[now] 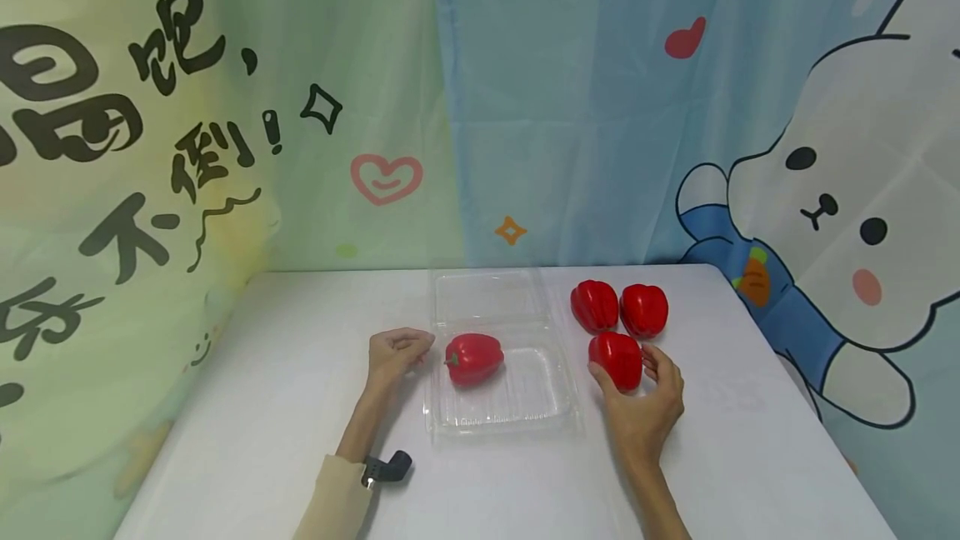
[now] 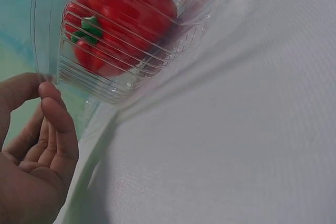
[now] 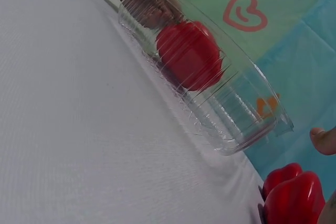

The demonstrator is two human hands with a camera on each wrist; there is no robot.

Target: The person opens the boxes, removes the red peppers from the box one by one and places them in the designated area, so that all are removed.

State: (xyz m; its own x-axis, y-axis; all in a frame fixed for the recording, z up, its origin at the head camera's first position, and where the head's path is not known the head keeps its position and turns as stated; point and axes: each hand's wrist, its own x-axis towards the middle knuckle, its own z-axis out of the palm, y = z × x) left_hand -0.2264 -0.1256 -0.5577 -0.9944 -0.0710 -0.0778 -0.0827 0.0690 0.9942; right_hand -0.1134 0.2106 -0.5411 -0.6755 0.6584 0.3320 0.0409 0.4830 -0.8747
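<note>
A red bell pepper (image 1: 474, 359) with a green stem lies at the left of an open clear plastic clamshell box (image 1: 536, 386). My left hand (image 1: 400, 354) pinches the box's left rim between thumb and fingertip, seen closely in the left wrist view. My right hand (image 1: 647, 407) is spread around another red bell pepper (image 1: 617, 361), thumb on its left side and fingers on its right. In the right wrist view the thumb (image 3: 324, 141) stands apart from the peppers, and most of that hand is out of frame.
Two more red bell peppers (image 1: 595, 305) (image 1: 644, 310) stand just behind the one at my right hand. The box's lid (image 1: 491, 297) lies folded back toward the rear edge of the white table (image 1: 300, 340). A printed curtain (image 1: 525, 107) hangs behind.
</note>
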